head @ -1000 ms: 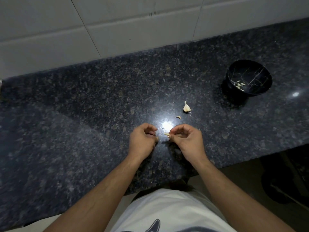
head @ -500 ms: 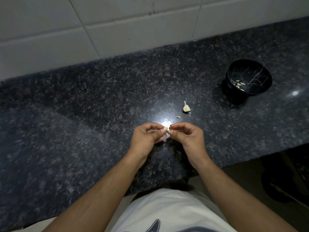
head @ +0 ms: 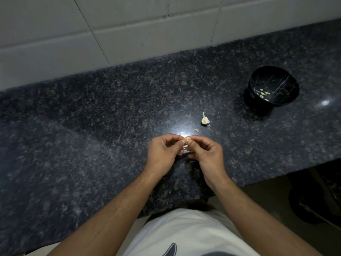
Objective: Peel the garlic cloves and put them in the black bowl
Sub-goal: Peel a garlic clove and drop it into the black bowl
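A small pale garlic clove (head: 187,140) sits pinched between the fingertips of both hands just above the counter, near the middle of the view. The left hand (head: 163,154) curls its fingers and thumb round the clove from the nine o'clock side, and the right hand (head: 206,154) pinches it from three o'clock, so the two sets of fingertips meet over it. Just beyond the hands, toward one o'clock, a tiny curled scrap of garlic skin (head: 196,130) lies on the stone, and a little farther along the same line rests a cream-coloured partial garlic bulb with a pointed stem (head: 205,119). Well apart, out toward two o'clock, stands the round black bowl with thin pale marble-like veins (head: 276,84), and several peeled white cloves (head: 264,94) lie together in its bottom. All of this rests on a dark speckled polished granite countertop (head: 92,135), which shows a bright glare spot just behind the fingertips and a smaller one beside the bowl. At twelve o'clock the counter meets a wall of large off-white tiles (head: 129,30) with thin dark grout lines. At six o'clock a white garment (head: 184,235) fills the lower edge, and at four o'clock the counter ends above a dim floor (head: 267,200).
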